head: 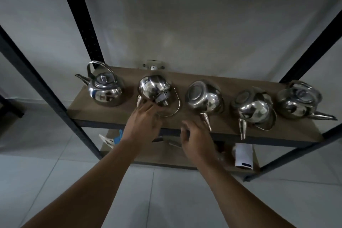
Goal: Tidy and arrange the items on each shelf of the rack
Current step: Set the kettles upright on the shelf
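Spread, the left hand (143,119) grip touches the tipped kettle (153,89); right hand (194,139) hangs loosely curled, holding nothing.

Brown board upper shelf (227,79) carries five steel kettles in a row. Leftmost kettle (104,89) upright; second kettle (153,89), third kettle (203,98) and fourth kettle (253,109) tipped over, spouts toward front edge; rightmost kettle (299,102) at right end. Lower shelf (166,155) beneath holds white cylindrical container (244,155), right side.
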